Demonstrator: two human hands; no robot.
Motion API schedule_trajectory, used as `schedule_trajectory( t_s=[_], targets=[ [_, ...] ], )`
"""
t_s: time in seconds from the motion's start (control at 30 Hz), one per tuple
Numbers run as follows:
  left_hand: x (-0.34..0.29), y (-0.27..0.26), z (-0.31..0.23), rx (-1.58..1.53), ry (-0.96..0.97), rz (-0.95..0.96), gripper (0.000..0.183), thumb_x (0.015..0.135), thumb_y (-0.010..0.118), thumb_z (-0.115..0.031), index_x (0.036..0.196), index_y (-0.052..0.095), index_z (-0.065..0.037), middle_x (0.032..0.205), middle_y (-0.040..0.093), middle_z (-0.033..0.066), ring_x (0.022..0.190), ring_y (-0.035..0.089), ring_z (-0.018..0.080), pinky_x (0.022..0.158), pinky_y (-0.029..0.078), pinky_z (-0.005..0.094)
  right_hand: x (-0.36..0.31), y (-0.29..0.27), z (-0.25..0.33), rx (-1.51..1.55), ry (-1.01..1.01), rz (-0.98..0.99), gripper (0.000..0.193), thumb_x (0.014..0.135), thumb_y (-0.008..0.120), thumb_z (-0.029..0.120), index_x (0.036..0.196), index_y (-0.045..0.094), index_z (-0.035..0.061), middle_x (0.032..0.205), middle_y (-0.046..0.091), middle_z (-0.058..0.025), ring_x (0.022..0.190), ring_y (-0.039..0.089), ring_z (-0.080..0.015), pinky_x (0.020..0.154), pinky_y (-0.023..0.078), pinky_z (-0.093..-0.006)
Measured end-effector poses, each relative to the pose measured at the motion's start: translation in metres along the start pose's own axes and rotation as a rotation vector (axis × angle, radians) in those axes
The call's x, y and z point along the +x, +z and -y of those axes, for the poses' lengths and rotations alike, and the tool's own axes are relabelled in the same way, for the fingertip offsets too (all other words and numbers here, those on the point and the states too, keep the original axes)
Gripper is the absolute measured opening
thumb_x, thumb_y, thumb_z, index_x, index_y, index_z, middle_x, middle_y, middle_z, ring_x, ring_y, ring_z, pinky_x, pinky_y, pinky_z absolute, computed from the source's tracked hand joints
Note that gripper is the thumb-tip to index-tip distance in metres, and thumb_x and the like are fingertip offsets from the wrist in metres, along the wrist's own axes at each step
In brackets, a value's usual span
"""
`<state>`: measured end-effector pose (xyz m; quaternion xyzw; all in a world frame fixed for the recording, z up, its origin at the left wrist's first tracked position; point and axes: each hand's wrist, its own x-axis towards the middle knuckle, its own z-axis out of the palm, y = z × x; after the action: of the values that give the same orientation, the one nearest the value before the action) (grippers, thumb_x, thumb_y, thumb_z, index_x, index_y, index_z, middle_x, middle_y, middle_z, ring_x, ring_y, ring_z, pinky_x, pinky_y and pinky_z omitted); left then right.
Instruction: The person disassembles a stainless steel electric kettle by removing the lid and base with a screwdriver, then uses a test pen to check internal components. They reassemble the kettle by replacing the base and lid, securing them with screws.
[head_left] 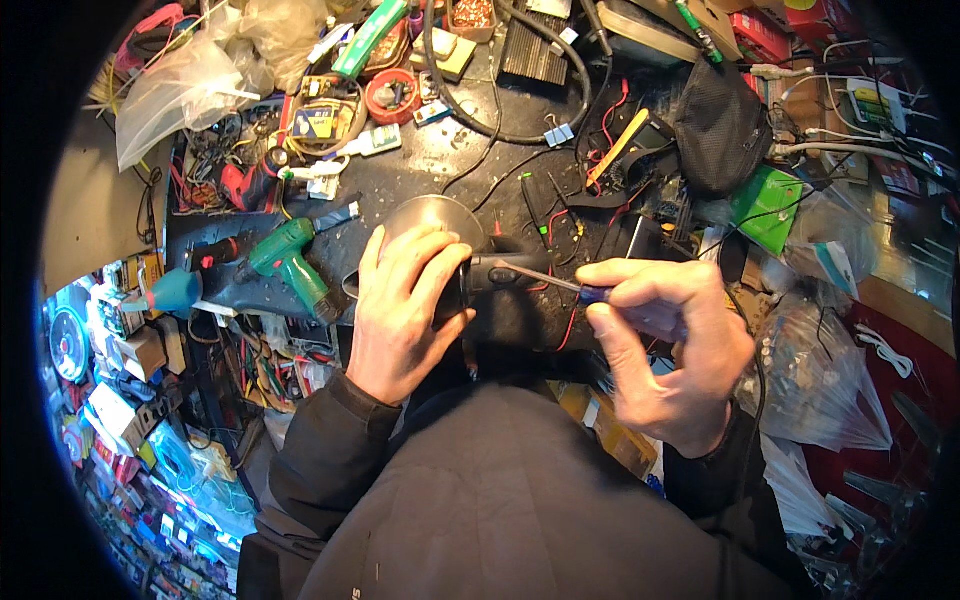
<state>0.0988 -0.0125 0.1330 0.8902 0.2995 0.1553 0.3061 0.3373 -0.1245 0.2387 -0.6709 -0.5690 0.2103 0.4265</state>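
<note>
My left hand (408,310) rests with its fingers curved over a rounded, shiny metal vessel (432,208), steadying it at the bench's near edge. A black handle (497,272) sticks out from the vessel to the right; it resembles an electric kettle, though my hand covers much of it. In my right hand (675,340), thumb and fingers pinch the blue grip of a screwdriver (545,276). The screwdriver's thin shaft points left, its tip at the black handle. I cannot make out whether the tip sits in a screw.
Left of the vessel lies a green power drill (287,262). Farther back are a red bowl of small parts (392,95) and a thick black cable (470,125). A yellow utility knife (618,148), a dark mesh pouch (722,128) and a green box (768,208) stand to the right.
</note>
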Motion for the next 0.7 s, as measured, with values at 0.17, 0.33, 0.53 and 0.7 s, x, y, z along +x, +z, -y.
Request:
schedule_trajectory(
  t_s=[0.17,0.33,0.53,0.7],
  targets=[
    [0.002,-0.008,0.002,-0.048,-0.003,0.069,0.082,0.076,0.097,-0.016,0.153,0.066,-0.010,0.155,0.065,0.0134,0.153,0.057,0.0383,0.133,0.034,0.0665,0.000,0.005,-0.001,-0.081,-0.020,0.021,0.028,0.095,0.091,-0.004,0.114,0.069,-0.0020,0.104,0.084,-0.0138,0.084,0.083,-0.0143,0.075,0.067,-0.0283],
    [0.004,-0.010,0.002,0.007,0.011,0.046,0.078,0.082,0.097,-0.026,0.153,0.067,-0.008,0.159,0.064,0.0130,0.154,0.057,0.0373,0.134,0.035,0.0642,-0.003,0.010,-0.009,-0.060,-0.019,-0.038,0.029,0.094,0.094,0.000,0.112,0.072,-0.0022,0.094,0.082,-0.0099,0.076,0.082,-0.0132,0.068,0.065,-0.0275],
    [0.010,-0.005,0.005,0.063,0.087,0.029,0.065,0.090,0.093,-0.032,0.145,0.072,-0.006,0.151,0.071,0.0127,0.151,0.060,0.0366,0.133,0.037,0.0630,-0.011,0.010,-0.009,-0.054,-0.005,-0.061,0.027,0.094,0.095,0.002,0.110,0.073,-0.0019,0.092,0.082,-0.0092,0.075,0.081,-0.0127,0.067,0.064,-0.0274],
    [0.011,-0.006,0.001,0.102,0.097,0.042,0.063,0.092,0.091,-0.032,0.145,0.072,-0.004,0.149,0.073,0.0135,0.149,0.062,0.0368,0.131,0.041,0.0596,-0.016,0.014,-0.009,-0.055,-0.027,-0.024,0.027,0.094,0.095,0.002,0.110,0.073,-0.0017,0.093,0.082,-0.0089,0.074,0.082,-0.0145,0.066,0.064,-0.0277]
  ],
)
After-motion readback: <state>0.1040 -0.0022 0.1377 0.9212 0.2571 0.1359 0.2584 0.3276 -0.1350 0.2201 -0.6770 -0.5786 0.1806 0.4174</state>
